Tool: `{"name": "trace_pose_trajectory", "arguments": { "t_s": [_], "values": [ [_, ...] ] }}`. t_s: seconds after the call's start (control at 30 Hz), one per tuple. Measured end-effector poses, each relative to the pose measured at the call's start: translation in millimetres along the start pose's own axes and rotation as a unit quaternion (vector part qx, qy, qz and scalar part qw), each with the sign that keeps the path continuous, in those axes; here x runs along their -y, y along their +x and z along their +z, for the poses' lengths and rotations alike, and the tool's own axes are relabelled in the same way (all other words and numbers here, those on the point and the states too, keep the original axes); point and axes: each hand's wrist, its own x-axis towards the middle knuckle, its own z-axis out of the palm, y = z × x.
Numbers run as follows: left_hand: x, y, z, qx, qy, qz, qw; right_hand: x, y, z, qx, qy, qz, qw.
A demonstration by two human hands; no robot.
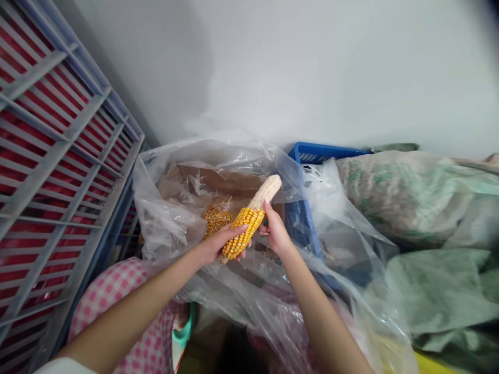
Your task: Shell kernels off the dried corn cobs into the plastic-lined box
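Left hand (pixel 220 244) gripping corn cob (pixel 242 231), right hand (pixel 276 231) pinching its side

The left arm (pixel 136 305) is bare from the fingers (pixel 234 232) back to a white sleeve (pixel 66 366). Down below the fingers, the person wears pink and white checked clothes (pixel 109 285) with small squares.

Bright flat light, soft wall shadow (pixel 163 67), warped edges
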Motion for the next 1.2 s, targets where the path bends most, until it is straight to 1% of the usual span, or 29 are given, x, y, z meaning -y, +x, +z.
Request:
{"name": "trace_pose_trajectory", "arguments": {
  "t_s": [0.03, 0.07, 0.1, 0.13, 0.2, 0.27, 0.33, 0.37, 0.4, 0.47, 0.53, 0.6, 0.67, 0.73, 0.8, 0.93, 1.07, 1.2],
  "values": [
    [0.8, 1.1, -0.5, 0.024, -0.003, -0.007, 1.0, 1.1, -2.0, 1.0, 0.006, -0.003, -0.017, 1.0],
    [1.5, 2.5, -0.5, 0.029, 0.001, -0.01, 1.0, 1.7, -3.8, 1.7, 0.0, -0.011, -0.031, 0.999],
    [2.0, 4.1, 0.1, 0.016, 0.014, -0.003, 1.0, 1.6, -5.4, 2.2, -0.019, -0.025, -0.041, 0.999],
    [2.4, 5.8, 1.1, -0.011, 0.034, 0.016, 0.999, 0.9, -6.7, 2.6, -0.048, -0.045, -0.051, 0.996],
    [3.3, 9.4, 4.0, -0.074, 0.095, 0.078, 0.99, -1.6, -8.2, 3.3, -0.116, -0.1, -0.072, 0.986],
    [5.7, 12.5, 6.7, -0.116, 0.184, 0.146, 0.965, -4.0, -9.1, 4.3, -0.155, -0.168, -0.089, 0.969],
    [10.3, 14.8, 7.9, -0.142, 0.266, 0.184, 0.935, -5.2, -9.9, 5.8, -0.153, -0.238, -0.092, 0.955],
    [13.0, 15.7, 7.7, -0.152, 0.292, 0.192, 0.924, -5.5, -10.1, 6.6, -0.144, -0.265, -0.09, 0.949],
    [15.5, 16.6, 7.0, -0.159, 0.303, 0.193, 0.92, -5.7, -10.1, 7.5, -0.134, -0.28, -0.086, 0.947],
    [18.9, 18.6, 4.6, -0.171, 0.289, 0.181, 0.924, -7.0, -8.9, 9.2, -0.122, -0.26, -0.086, 0.954],
    [19.7, 20.7, 2.1, -0.176, 0.266, 0.174, 0.932, -10.3, -6.4, 10.9, -0.118, -0.187, -0.097, 0.97],
    [19.4, 22.6, 0.3, -0.169, 0.24, 0.186, 0.938, -15.3, -3.2, 12.8, -0.106, -0.12, -0.112, 0.981],
    [20.1, 23.4, -0.2, -0.149, 0.204, 0.196, 0.948, -20.6, -0.8, 14.9, -0.108, -0.102, -0.121, 0.981],
    [22.3, 23.0, 0.6, -0.14, 0.159, 0.184, 0.96, -25.0, 0.1, 16.8, -0.127, -0.123, -0.128, 0.976],
    [24.6, 21.2, 2.4, -0.145, 0.12, 0.153, 0.97, -28.0, -0.7, 18.8, -0.15, -0.157, -0.126, 0.968],
    [27.3, 14.8, 7.6, -0.163, 0.044, 0.098, 0.981, -29.3, -6.6, 24.0, -0.17, -0.218, -0.081, 0.958],
    [34.3, 9.3, 9.6, -0.165, -0.025, 0.1, 0.981, -26.2, -13.4, 28.8, -0.163, -0.29, -0.016, 0.943],
    [46.5, 14.1, 3.3, -0.157, -0.021, 0.112, 0.981, -23.1, -10.4, 25.0, -0.126, -0.361, 0.041, 0.923]
  ]
}}
